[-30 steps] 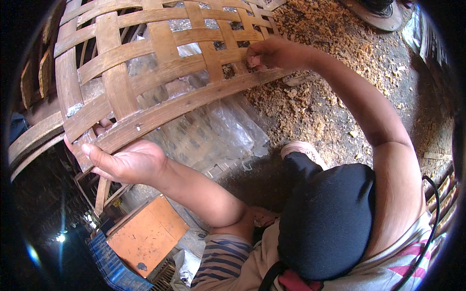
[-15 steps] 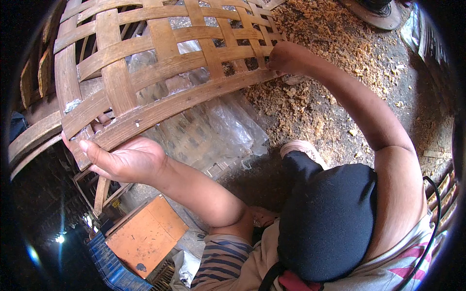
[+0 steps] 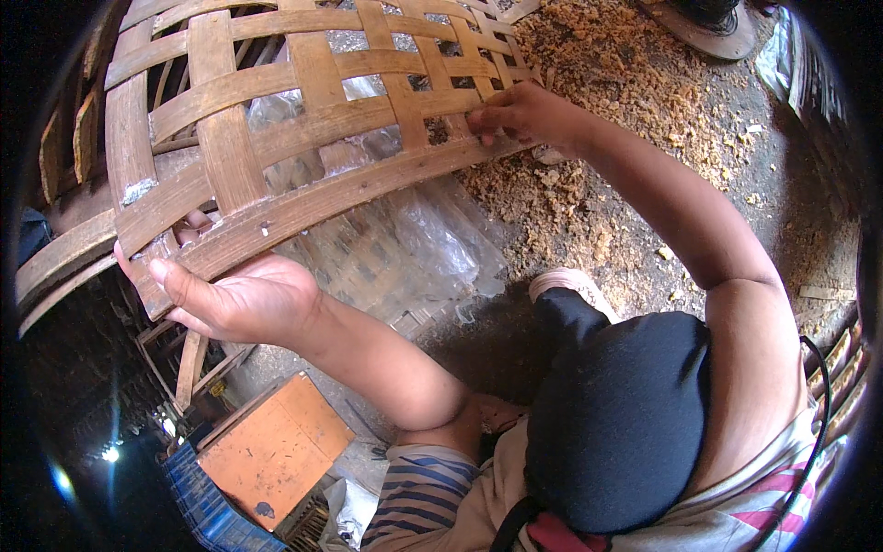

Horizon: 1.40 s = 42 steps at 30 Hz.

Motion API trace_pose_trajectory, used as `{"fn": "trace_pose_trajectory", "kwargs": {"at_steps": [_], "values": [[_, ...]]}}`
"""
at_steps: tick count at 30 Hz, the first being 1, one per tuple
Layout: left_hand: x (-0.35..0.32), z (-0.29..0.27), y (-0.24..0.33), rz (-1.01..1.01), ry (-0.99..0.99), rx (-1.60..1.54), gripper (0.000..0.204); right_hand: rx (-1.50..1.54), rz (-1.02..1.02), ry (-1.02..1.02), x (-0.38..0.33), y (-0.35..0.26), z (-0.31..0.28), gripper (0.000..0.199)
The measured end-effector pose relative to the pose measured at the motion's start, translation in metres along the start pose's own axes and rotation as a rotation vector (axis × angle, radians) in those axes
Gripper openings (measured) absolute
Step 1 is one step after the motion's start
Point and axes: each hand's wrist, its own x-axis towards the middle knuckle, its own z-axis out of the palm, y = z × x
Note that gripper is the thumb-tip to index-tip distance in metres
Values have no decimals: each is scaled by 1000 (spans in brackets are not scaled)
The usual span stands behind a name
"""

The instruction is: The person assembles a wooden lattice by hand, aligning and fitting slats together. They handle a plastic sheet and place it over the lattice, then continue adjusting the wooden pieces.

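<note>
A large woven panel (image 3: pixel 317 74) of flat wood or bamboo strips slants across the upper left, with a straight wooden rim (image 3: pixel 331 198) along its near side. My left hand (image 3: pixel 244 294) grips the near left corner, thumb on top of the rim and fingertips showing through a gap in the weave. My right hand (image 3: pixel 529 115) is at the right part of the same rim, its fingers bent over the edge strip and the lattice beside it. White residue sticks to some strips near the left corner. The undersides of the fingers are partly hidden by the panel.
Clear plastic sheeting (image 3: pixel 432 239) lies below the panel. Orange-brown crumbs (image 3: pixel 635 175) litter the dark floor. A round-based object (image 3: pixel 717 32) stands at the far right. An orange board or box top (image 3: pixel 276 451) and blue corrugated material (image 3: pixel 207 501) sit at lower left. Wooden slats rise at the left.
My right hand has slid left along the rim, its fingers now reaching further over the lattice. My left hand keeps its hold on the corner, and the panel has hardly shifted.
</note>
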Motion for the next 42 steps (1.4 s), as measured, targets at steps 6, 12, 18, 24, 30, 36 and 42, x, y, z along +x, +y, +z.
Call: {"fn": "trace_pose_trajectory", "kwargs": {"at_steps": [6, 12, 18, 24, 30, 36, 42], "values": [[0, -1, -2, 22, -31, -15, 48, -346, -76, -158, 8, 6, -12, 23], [1, -4, -2, 17, -34, -2, 48, -400, 79, -361, 11, -27, -12, 22], [-1, 0, -1, 29, -30, 9, 48, -59, 36, -317, 12, -35, -13, 29], [-3, 8, 4, 15, -25, 9, 49, 304, 403, -65, 4, -59, 5, 46], [-4, 10, 7, 37, -46, 10, 53, 148, 509, -231, 15, -39, -5, 45], [-1, 0, 1, -20, -15, -11, 49, 89, 344, -187, 10, -29, -4, 37], [4, -13, -12, -52, -11, -70, 50, -58, 33, 106, 0, 13, 21, 26]]}}
